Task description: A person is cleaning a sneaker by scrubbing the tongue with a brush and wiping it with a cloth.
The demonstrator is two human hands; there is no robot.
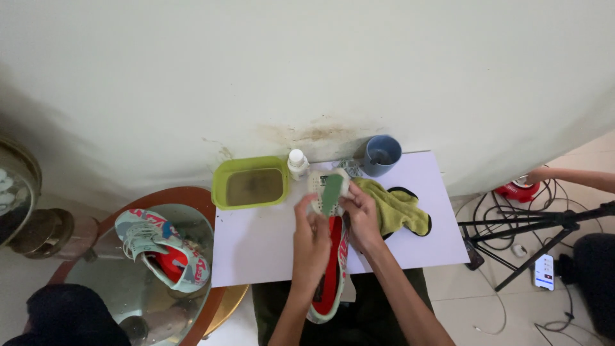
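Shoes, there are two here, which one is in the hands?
The shoe with the red lining at the table's front edge, held by both the left hand and right hand. The other shoe lies untouched on the round glass table.

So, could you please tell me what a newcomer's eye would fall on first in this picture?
At the centre, the left hand and right hand hold a pale shoe with a red lining over the white board, the right hand pressing a green brush to its toe. Behind it, by the wall, sits a lime-green tub of murky water. On the round glass table at left lies the matching shoe.
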